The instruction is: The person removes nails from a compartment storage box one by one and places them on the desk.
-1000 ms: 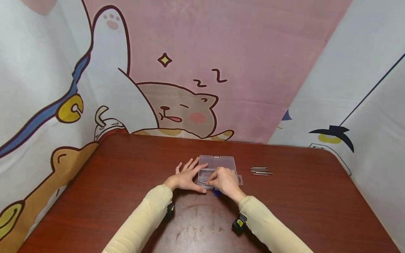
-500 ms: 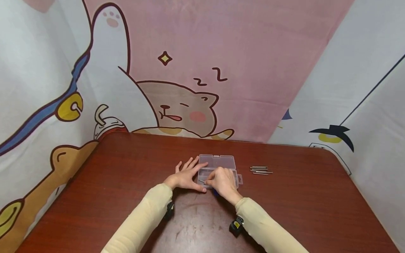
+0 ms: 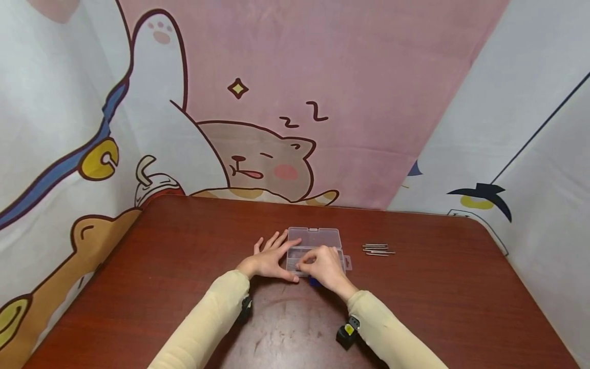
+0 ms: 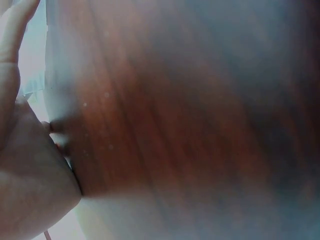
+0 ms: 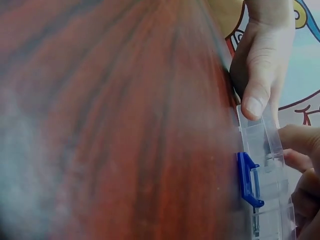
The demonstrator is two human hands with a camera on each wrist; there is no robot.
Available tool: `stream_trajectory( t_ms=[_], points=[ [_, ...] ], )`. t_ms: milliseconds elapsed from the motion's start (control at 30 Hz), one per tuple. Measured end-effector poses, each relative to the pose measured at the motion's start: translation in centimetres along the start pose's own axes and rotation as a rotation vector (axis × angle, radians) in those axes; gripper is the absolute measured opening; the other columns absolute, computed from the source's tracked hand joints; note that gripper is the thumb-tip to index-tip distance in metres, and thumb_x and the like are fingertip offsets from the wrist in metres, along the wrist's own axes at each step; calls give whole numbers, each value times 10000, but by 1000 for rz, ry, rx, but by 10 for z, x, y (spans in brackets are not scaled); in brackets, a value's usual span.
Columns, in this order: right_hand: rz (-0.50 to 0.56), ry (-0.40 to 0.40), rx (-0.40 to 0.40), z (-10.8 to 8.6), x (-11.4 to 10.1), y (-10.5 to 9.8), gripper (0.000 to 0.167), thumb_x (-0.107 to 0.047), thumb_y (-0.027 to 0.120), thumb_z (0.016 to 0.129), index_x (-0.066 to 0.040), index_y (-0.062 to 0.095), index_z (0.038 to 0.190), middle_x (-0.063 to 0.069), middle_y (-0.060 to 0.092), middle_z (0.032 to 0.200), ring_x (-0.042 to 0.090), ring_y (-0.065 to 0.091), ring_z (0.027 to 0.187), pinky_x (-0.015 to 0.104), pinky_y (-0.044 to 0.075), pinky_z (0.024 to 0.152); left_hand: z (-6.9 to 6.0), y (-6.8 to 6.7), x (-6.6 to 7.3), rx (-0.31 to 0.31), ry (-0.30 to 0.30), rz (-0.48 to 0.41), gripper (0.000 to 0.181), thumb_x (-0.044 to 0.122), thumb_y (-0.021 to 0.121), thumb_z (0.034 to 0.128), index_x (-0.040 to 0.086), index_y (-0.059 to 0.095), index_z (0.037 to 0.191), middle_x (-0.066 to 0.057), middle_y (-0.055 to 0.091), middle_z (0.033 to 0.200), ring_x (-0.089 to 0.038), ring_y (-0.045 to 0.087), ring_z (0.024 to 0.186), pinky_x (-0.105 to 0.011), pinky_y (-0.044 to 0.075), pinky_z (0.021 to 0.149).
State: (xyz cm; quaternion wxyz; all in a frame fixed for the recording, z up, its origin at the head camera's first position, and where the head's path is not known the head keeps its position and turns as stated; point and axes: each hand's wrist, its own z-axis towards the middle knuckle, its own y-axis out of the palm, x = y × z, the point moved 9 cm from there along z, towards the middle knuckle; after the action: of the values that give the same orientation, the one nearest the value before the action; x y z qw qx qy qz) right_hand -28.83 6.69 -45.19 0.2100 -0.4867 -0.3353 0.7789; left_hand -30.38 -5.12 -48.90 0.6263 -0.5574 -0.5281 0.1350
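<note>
A clear plastic compartment box stands on the table with its lid (image 3: pixel 313 237) raised at the back. My left hand (image 3: pixel 267 260) is spread along the box's left end, fingers extended. In the right wrist view its thumb (image 5: pixel 256 100) touches the box's corner. My right hand (image 3: pixel 326 267) reaches into the box (image 5: pixel 270 192) with thumb and forefinger together, pinching a thin metal nail that the fingertips mostly hide. A blue latch (image 5: pixel 247 180) hangs on the box's front. Slender metal pieces show faintly through the box wall. The left wrist view holds only part of the left hand (image 4: pixel 30 165).
Several loose nails (image 3: pixel 378 249) lie side by side to the right of the box. A clear hanging tab (image 3: pixel 348 262) juts from the box's right end. The brown table (image 3: pixel 438 297) meets a cartoon-printed cloth (image 3: pixel 369 102) behind it.
The right hand's fingertips have shifted slightly within the box's left front part, and the nail that stuck out from them shows less. The left hand has stayed in place.
</note>
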Motion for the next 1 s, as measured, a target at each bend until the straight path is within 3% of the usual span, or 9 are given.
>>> stream_trajectory(
  t_ms=[133,267,333,433,467,533,600,800,1000],
  points=[
    [78,6,12,1,0,-2,72,-146,817,750,-186,772,711,-114,699,708,16,588,629,398,380,765,0,0,-1,-1,-4,-2,953,551,755,752,262,286,1530,-118,21,1610,-356,7,1449,-641,-1,1042],
    [143,-3,10,2,-2,-4,43,-152,807,769,-147,777,739,-78,711,767,42,613,678,532,343,906,0,0,-1,-9,-9,1,948,562,753,752,285,285,1528,-106,14,1611,-342,-6,1451,-641,-7,1045],
    [161,-9,11,2,-2,-7,48,-160,805,778,-127,780,752,-60,714,787,67,624,712,562,331,918,1,1,-1,-10,-12,2,946,563,753,752,292,284,1528,-104,14,1611,-341,-5,1452,-643,-4,1045],
    [158,-27,24,2,-3,-12,55,-164,807,781,-117,783,768,-51,710,795,88,618,723,465,433,861,0,0,0,-7,-14,-1,945,558,756,749,293,288,1526,-104,19,1611,-345,3,1451,-645,0,1044],
    [158,-30,29,2,-2,-15,64,-165,811,779,-109,782,769,-49,707,789,93,612,713,390,465,783,0,0,1,-6,-15,-1,947,557,758,747,291,290,1526,-106,23,1611,-346,7,1451,-646,1,1044],
    [155,-30,38,1,0,-20,64,-162,816,775,-107,782,771,-59,697,774,91,597,697,291,475,640,0,-1,1,-3,-14,-1,949,558,760,743,287,294,1524,-111,29,1610,-349,13,1450,-646,4,1044],
    [156,-22,35,-1,4,-23,81,-169,817,778,-97,780,773,-66,692,765,89,598,705,248,476,608,0,-1,1,-4,-16,-1,953,559,762,740,283,295,1524,-114,34,1610,-349,17,1450,-645,7,1045],
    [162,48,26,-12,25,-34,91,-197,803,800,-110,784,784,-61,707,807,112,639,788,302,513,690,0,0,1,-8,-20,-5,960,562,766,736,295,289,1525,-100,26,1612,-339,11,1452,-640,-1,1048],
    [160,80,50,-18,42,-50,58,-181,801,801,-127,787,789,-63,704,802,101,583,731,279,464,637,0,-1,0,-2,-19,-15,961,555,770,731,292,295,1524,-100,31,1612,-339,19,1452,-641,0,1049]
  ],
)
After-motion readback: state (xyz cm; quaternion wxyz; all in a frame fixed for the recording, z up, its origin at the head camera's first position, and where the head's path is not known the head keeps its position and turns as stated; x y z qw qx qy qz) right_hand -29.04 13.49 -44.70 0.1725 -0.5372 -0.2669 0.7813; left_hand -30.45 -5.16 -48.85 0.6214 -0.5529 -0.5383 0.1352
